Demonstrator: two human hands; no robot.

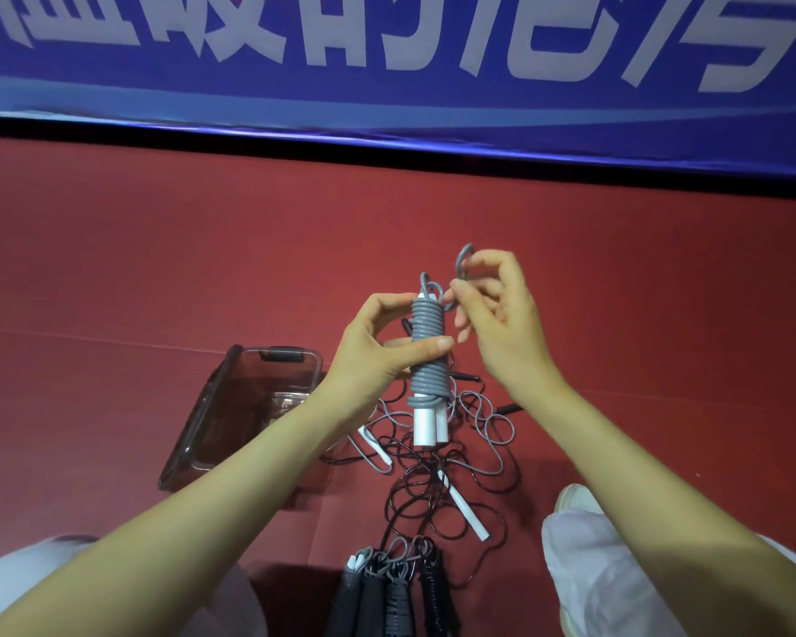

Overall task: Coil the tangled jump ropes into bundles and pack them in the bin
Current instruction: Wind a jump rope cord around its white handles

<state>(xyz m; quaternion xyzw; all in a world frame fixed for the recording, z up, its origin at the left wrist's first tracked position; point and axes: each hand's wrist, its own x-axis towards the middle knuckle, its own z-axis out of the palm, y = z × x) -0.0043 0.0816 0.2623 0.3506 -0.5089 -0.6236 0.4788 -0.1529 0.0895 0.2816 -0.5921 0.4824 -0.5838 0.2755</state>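
Observation:
My left hand (378, 347) grips a grey jump rope bundle (427, 360), its cord wound tightly round two white handles held upright. My right hand (492, 310) pinches the loose grey cord end (463, 263) just right of the bundle's top. Below lies a tangled heap of thin dark and grey ropes (451, 457) with white handles (465, 508) on the red floor. The clear dark-rimmed bin (230, 406) sits to the left of the heap, partly hidden by my left forearm.
Several coiled dark bundles (396, 590) lie at the bottom centre between my knees. A white shoe (575, 496) and light trouser legs show at bottom right and left. A blue banner (387, 62) stands along the far edge of the red mat.

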